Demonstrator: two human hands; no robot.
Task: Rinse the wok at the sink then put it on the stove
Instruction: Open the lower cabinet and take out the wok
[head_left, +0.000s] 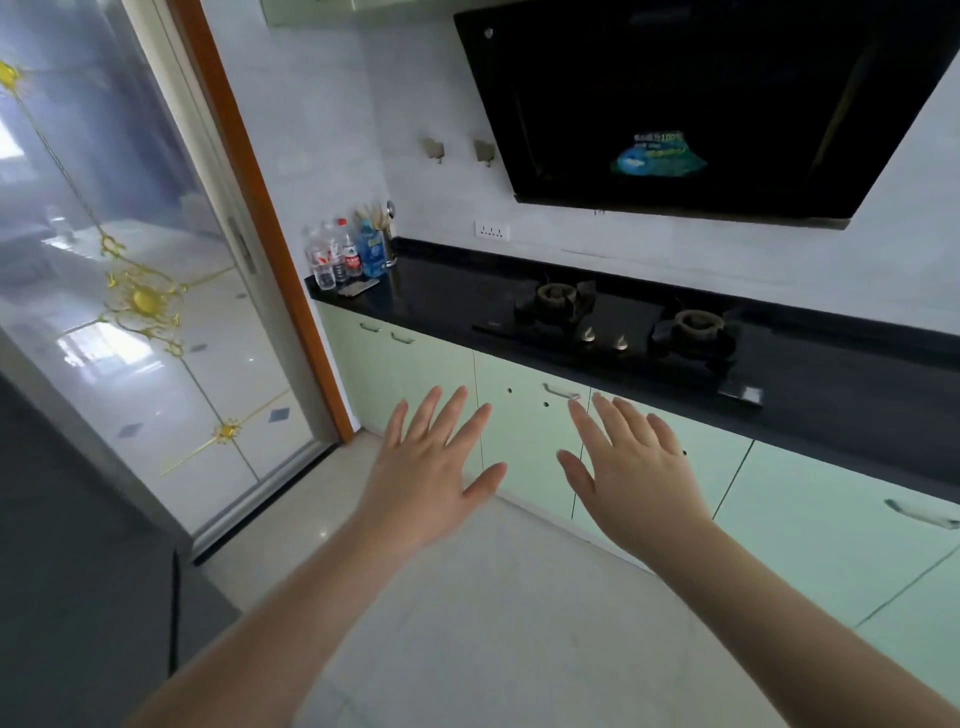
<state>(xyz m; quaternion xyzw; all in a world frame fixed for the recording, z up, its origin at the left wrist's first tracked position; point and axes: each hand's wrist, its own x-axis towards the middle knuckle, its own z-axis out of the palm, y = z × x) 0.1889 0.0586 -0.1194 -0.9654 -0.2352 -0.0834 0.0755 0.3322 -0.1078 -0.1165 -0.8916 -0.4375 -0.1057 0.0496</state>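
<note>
Item: wok. Not in view; neither it nor the sink shows anywhere in the head view, so its direction from the hands and the lie of its handle cannot be told

Item: left hand (426, 478). Palm down, fingers straight and spread, holding nothing; held out in the air in front of the pale green cupboard doors (524, 447), touching none of them

Item: right hand (641, 473). Same pose, flat and spread, nothing in it; held beside the left hand, with a gap between the two thumbs

Item: stove (618, 332). Two-burner gas hob set into the black desk (447, 291), ahead of the hands and up to their right. Left burner (556, 299) and right burner (698, 325) both bare, two knobs between them. The right hand is the nearer one to the hob; the left burner lies roughly above the gap between the hands

Item: range hood (691, 104). Black, on the wall above the stove

Item: bottles (343, 254). A cluster at the far left end of the desk, well apart from the burners

Item: glass sliding door (130, 291). To the left of the cupboards

Judgement: nothing of the task looks begun; the first need is to turn and find the sink and the wok, likely out of frame
</note>
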